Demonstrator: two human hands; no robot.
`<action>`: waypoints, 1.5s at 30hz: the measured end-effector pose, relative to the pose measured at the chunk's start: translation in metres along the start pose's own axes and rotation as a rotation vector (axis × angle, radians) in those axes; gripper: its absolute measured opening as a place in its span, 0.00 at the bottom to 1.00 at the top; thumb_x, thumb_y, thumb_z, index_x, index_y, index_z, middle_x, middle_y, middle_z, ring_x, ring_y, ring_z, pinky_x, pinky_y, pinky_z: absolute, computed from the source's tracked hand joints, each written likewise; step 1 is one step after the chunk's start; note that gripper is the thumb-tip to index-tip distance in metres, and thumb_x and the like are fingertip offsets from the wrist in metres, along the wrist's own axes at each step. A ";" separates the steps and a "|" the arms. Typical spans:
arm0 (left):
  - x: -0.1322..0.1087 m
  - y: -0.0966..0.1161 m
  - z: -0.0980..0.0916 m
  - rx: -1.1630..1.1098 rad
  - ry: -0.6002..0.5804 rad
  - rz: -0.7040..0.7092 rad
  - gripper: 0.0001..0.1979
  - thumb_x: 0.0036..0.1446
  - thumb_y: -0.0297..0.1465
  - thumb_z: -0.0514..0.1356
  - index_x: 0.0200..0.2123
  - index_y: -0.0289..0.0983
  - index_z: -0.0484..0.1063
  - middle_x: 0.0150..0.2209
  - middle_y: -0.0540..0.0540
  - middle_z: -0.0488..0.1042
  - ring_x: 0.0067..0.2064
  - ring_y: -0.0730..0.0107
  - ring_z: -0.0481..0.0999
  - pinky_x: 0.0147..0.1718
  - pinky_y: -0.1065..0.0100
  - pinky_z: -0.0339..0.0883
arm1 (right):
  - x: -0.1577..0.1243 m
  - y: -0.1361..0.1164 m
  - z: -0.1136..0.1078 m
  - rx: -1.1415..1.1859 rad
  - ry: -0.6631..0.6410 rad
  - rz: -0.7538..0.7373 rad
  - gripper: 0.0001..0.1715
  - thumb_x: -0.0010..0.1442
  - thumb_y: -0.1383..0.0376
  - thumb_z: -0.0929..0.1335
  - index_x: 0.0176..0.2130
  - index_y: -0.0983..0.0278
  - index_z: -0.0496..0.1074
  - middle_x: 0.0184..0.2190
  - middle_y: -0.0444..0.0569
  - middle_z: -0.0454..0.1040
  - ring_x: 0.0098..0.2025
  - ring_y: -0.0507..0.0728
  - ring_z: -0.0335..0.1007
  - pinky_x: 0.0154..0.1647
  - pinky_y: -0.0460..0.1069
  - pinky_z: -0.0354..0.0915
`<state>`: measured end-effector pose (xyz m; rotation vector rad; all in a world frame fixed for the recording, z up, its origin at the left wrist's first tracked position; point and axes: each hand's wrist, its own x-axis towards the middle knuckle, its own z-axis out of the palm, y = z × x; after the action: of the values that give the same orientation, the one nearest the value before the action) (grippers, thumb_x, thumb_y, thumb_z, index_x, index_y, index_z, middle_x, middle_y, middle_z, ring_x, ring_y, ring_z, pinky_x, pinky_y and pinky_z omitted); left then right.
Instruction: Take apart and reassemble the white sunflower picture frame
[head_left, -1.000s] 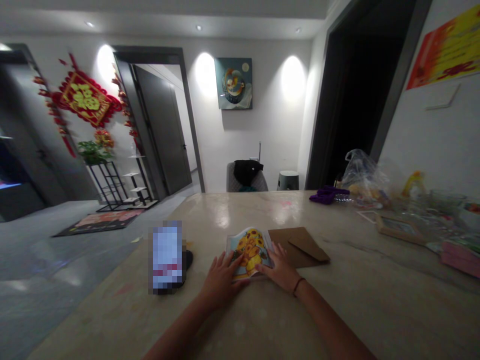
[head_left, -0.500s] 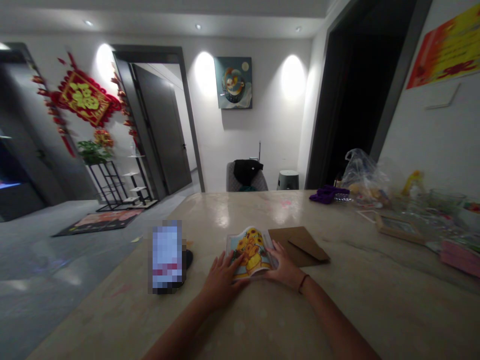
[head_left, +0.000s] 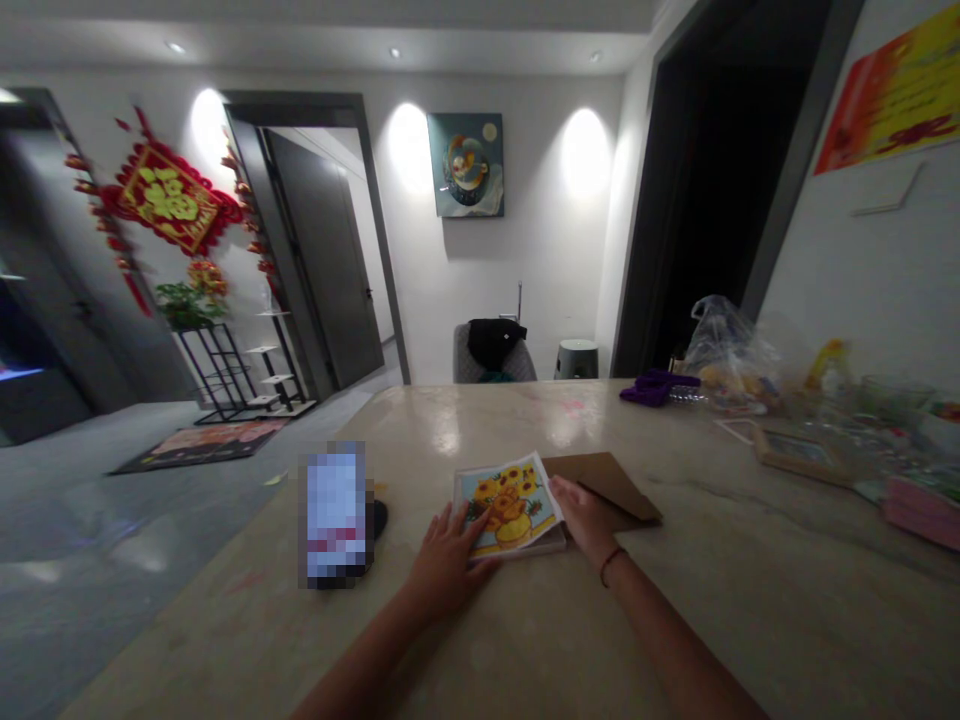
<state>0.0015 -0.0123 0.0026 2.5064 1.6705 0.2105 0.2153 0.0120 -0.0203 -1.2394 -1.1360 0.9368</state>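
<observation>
From where I stand, the only sign I can read is the gold character 福 on the red diamond hanging (head_left: pixel 168 197) on the left wall. The red script on the yellow-and-orange poster (head_left: pixel 892 100) at upper right is too blurred to read, and the pixelated object (head_left: pixel 335 513) on the stone counter shows nothing legible.

Two bare forearms reach in, the left arm (head_left: pixel 367 650) from about seven o'clock and the right arm (head_left: pixel 667 640) from about five. The left hand (head_left: pixel 450 560) lies palm down, fingers spread; the right hand (head_left: pixel 585 520), at its three o'clock, points toward eleven, fingers together.
</observation>
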 end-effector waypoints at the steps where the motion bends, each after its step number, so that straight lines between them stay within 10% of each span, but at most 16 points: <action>1: 0.000 0.000 0.000 0.000 -0.001 -0.001 0.33 0.50 0.51 0.49 0.58 0.47 0.53 0.62 0.44 0.49 0.62 0.47 0.45 0.57 0.49 0.42 | 0.000 0.002 0.001 0.060 -0.044 0.015 0.29 0.48 0.52 0.64 0.44 0.67 0.68 0.35 0.52 0.76 0.36 0.61 0.73 0.36 0.54 0.68; 11: 0.003 0.000 0.002 -0.086 0.053 -0.070 0.36 0.48 0.49 0.53 0.58 0.39 0.53 0.61 0.39 0.50 0.61 0.50 0.46 0.57 0.51 0.43 | 0.000 0.004 -0.004 -0.015 -0.034 -0.064 0.11 0.43 0.59 0.67 0.26 0.62 0.65 0.25 0.48 0.75 0.28 0.59 0.73 0.29 0.53 0.68; 18: 0.014 -0.009 -0.004 -0.567 0.393 -0.275 0.37 0.47 0.44 0.54 0.57 0.29 0.53 0.52 0.35 0.67 0.53 0.58 0.65 0.51 0.59 0.57 | -0.002 -0.014 -0.003 0.173 -0.078 -0.146 0.19 0.43 0.53 0.69 0.31 0.63 0.65 0.30 0.49 0.75 0.34 0.58 0.72 0.37 0.52 0.67; 22: 0.016 -0.017 -0.012 -0.874 0.342 -0.262 0.22 0.44 0.42 0.56 0.40 0.34 0.71 0.37 0.42 0.77 0.40 0.60 0.75 0.41 0.62 0.65 | -0.004 -0.019 -0.003 0.260 -0.040 -0.126 0.21 0.42 0.53 0.70 0.32 0.64 0.65 0.31 0.49 0.76 0.36 0.58 0.72 0.39 0.53 0.66; 31: 0.015 -0.018 -0.017 -1.038 0.370 -0.324 0.19 0.38 0.44 0.58 0.30 0.34 0.71 0.28 0.45 0.76 0.28 0.67 0.75 0.26 0.69 0.65 | -0.007 -0.019 0.000 0.156 0.041 -0.167 0.19 0.46 0.53 0.67 0.33 0.63 0.64 0.31 0.50 0.75 0.36 0.59 0.72 0.38 0.53 0.67; 39: 0.016 -0.016 -0.018 -0.966 0.491 -0.263 0.15 0.41 0.43 0.55 0.27 0.37 0.65 0.23 0.49 0.73 0.24 0.70 0.72 0.22 0.70 0.63 | -0.009 -0.013 0.004 -0.267 0.193 -0.288 0.11 0.52 0.59 0.62 0.35 0.62 0.62 0.33 0.52 0.72 0.36 0.58 0.70 0.39 0.53 0.65; 45: 0.014 -0.012 -0.022 -1.000 0.532 -0.262 0.17 0.40 0.44 0.57 0.27 0.37 0.66 0.25 0.48 0.74 0.26 0.68 0.73 0.22 0.69 0.64 | -0.028 -0.022 0.013 -0.747 0.254 -0.608 0.16 0.51 0.65 0.62 0.42 0.63 0.63 0.51 0.58 0.60 0.55 0.61 0.53 0.54 0.59 0.53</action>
<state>-0.0081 0.0060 0.0227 1.5252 1.4418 1.3709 0.1955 -0.0147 -0.0026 -1.4013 -1.5874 -0.1310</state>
